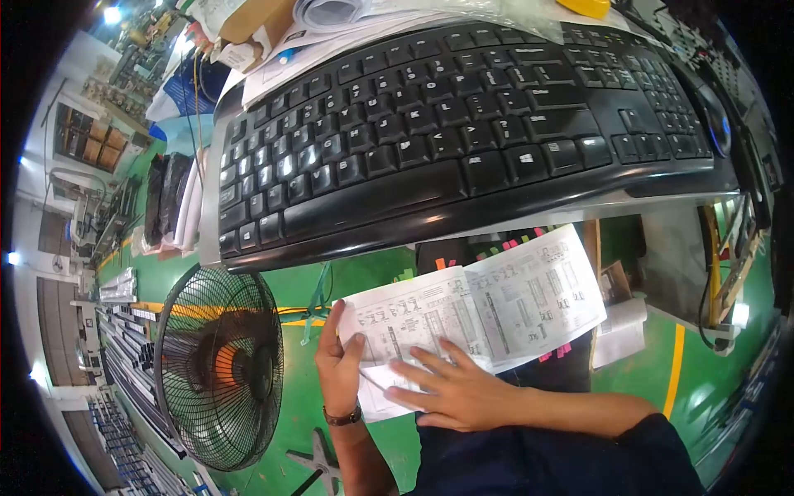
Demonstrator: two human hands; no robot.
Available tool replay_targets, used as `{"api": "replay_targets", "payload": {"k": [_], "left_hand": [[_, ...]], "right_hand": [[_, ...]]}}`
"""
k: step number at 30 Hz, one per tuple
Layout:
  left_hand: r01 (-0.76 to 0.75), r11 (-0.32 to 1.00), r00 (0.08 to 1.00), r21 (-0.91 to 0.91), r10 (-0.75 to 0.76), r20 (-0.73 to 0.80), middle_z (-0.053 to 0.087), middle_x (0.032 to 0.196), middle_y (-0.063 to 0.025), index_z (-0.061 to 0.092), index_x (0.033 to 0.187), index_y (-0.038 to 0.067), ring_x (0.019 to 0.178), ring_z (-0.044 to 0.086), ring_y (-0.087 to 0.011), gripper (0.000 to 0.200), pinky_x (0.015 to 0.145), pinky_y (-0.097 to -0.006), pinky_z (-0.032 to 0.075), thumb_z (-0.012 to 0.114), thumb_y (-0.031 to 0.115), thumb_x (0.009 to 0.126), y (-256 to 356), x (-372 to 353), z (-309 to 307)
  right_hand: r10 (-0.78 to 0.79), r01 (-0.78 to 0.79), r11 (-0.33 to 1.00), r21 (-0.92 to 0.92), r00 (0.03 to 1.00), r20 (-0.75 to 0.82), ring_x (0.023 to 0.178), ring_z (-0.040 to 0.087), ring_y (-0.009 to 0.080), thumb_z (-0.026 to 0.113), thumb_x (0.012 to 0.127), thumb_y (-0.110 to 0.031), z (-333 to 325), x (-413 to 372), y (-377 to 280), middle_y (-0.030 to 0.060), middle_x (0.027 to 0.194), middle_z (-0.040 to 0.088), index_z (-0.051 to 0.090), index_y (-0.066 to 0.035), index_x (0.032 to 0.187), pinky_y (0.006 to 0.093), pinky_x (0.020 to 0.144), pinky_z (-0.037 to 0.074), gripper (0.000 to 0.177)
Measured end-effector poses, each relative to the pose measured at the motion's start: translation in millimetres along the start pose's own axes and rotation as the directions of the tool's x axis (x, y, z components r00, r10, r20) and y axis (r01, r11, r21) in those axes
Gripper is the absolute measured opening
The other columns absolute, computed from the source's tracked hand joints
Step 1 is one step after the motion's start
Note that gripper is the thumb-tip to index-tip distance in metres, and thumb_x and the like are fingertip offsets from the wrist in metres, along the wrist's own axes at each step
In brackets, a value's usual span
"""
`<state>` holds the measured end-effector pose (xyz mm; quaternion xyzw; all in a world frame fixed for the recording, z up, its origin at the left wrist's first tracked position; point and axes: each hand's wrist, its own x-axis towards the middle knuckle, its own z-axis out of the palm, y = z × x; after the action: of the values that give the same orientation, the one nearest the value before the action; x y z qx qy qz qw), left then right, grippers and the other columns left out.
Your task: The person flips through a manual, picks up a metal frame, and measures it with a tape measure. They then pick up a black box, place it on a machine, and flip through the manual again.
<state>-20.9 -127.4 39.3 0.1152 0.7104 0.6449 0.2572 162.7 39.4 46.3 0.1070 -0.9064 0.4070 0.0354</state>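
While the right hand [455, 393] lies flat, fingers spread, on the lower sheet, the left hand [339, 364] pinches the left edge of the printed drawings [496, 306]. These are held over the lap, just below the counter [653, 201] edge. This looks like a reading or page-finding step. Turning a sheet would call for the left fingers to lift 1 edge as the right palm eases off. A floor fan [219, 368] stands to the left, and beyond it a black keyboard [463, 124] rests on the counter.
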Motion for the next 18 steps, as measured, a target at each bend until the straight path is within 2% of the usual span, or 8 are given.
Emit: {"api": "replay_targets", "payload": {"k": [1,4,6,8,10,11,16,18], "left_hand": [[-0.077,0.996,0.997,0.046,0.077,-0.004,0.053,0.151,-0.0192,0.036,0.157,-0.005,0.131,0.056,-0.0215,0.067,0.11,-0.0311,0.043,0.057,-0.011,0.093,-1.6,1.6,0.4],[0.002,0.999,1.0,-0.052,-0.003,-0.014,0.052,0.151,-0.0197,0.037,0.158,0.0,0.128,0.059,-0.0214,0.071,0.108,-0.0312,0.045,0.054,-0.011,0.09,1.1,0.3,-1.1],[-0.035,0.999,0.999,-0.007,0.035,-0.041,0.053,0.151,-0.0194,0.037,0.159,0.002,0.127,0.06,-0.0207,0.072,0.106,-0.0301,0.046,0.053,-0.013,0.09,-2.3,3.4,-3.1],[-0.06,0.998,0.997,0.026,0.061,-0.05,0.053,0.151,-0.0189,0.037,0.16,0.003,0.125,0.061,-0.0199,0.073,0.105,-0.0291,0.047,0.053,-0.013,0.09,-3.4,6.3,-5.9],[-0.067,0.997,0.997,0.041,0.069,-0.041,0.054,0.15,-0.0182,0.036,0.16,0.004,0.124,0.062,-0.0192,0.074,0.104,-0.0283,0.047,0.053,-0.014,0.09,-4.4,7.4,-6.8],[-0.077,0.995,0.996,0.063,0.08,-0.045,0.055,0.149,-0.0179,0.037,0.16,0.004,0.123,0.061,-0.0188,0.074,0.103,-0.0277,0.047,0.053,-0.013,0.09,-6.2,7.7,-7.3],[-0.04,0.99,0.999,0.134,0.043,-0.022,0.06,0.144,-0.0124,0.037,0.16,0.003,0.121,0.06,-0.0136,0.072,0.104,-0.0256,0.043,0.056,-0.012,0.093,3.3,8.4,-8.1],[-0.052,0.996,0.997,0.066,0.056,-0.062,0.065,0.138,-0.0113,0.048,0.154,0.003,0.12,0.06,-0.0129,0.063,0.103,-0.0251,0.043,0.056,-0.012,0.093,3.4,7.5,0.5]], "right_hand": [[0.007,-0.007,0.997,0.071,1.0,-0.002,0.153,0.031,0.0411,0.061,0.101,-0.036,-1.7,-7.0,4.4,0.0162,0.167,0.03,0.042,-0.022,0.158,0.0665,0.121,0.021,0.062],[0.328,-0.324,0.944,0.066,0.943,-0.053,0.153,0.028,0.0447,0.064,0.097,-0.04,-11.6,-48.1,27.0,0.0226,0.167,0.028,0.039,-0.015,0.159,0.0637,0.122,0.019,0.071],[0.546,-0.576,0.817,-0.016,0.782,-0.3,0.152,0.025,0.0481,0.07,0.092,-0.035,-7.5,-85.5,42.7,0.0304,0.165,0.024,0.036,-0.006,0.159,0.0621,0.123,0.019,0.081],[0.718,-0.815,0.576,-0.056,0.538,-0.441,0.152,0.023,0.0506,0.071,0.089,-0.026,-3.3,-117.9,56.4,0.0346,0.164,0.021,0.029,0.003,0.159,0.0586,0.124,0.018,0.087],[0.74,-0.866,0.498,0.046,0.397,-0.543,0.153,0.021,0.0502,0.07,0.089,-0.022,0.8,-146.5,63.9,0.0346,0.165,0.02,0.024,0.006,0.16,0.0555,0.125,0.016,0.089],[0.771,-0.89,0.452,0.059,0.358,-0.527,0.154,0.019,0.0488,0.07,0.09,-0.02,1.9,-155.3,62.8,0.0342,0.165,0.019,0.019,0.008,0.16,0.051,0.127,0.014,0.091],[0.782,-0.857,0.488,0.166,0.344,-0.52,0.154,0.021,0.0472,0.069,0.092,-0.014,14.0,-167.6,68.8,0.0333,0.164,0.022,0.017,0.009,0.16,0.0476,0.127,0.016,0.089],[0.756,-0.829,0.524,0.194,0.348,-0.555,0.152,0.024,0.0479,0.069,0.091,-0.013,9.9,-161.9,67.6,0.0333,0.162,0.026,0.018,0.009,0.16,0.0482,0.126,0.018,0.089]]}}
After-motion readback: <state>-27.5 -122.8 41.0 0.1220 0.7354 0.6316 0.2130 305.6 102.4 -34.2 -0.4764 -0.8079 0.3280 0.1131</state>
